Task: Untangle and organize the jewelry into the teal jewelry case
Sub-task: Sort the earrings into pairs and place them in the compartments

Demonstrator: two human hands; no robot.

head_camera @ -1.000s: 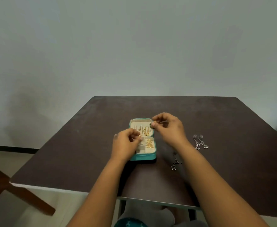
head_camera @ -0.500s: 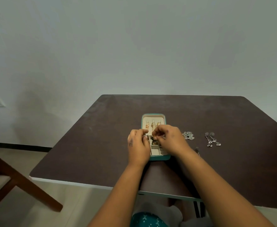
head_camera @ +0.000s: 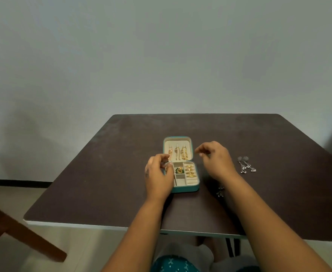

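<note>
**One head camera, looking forward and down**

Single view here, worn on the person's head, angled down past both forearms to the left hand [head_camera: 158, 174] and right hand [head_camera: 215, 160]. Wide-angle (edges bend), hands mid-frame and fairly far out, table [head_camera: 102, 173] spreading beyond them, wall [head_camera: 161, 55] filling everything above. No second view shares it.

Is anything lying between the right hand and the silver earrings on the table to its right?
Nothing visible: only bare table separates the right hand from the silver earrings.
</note>
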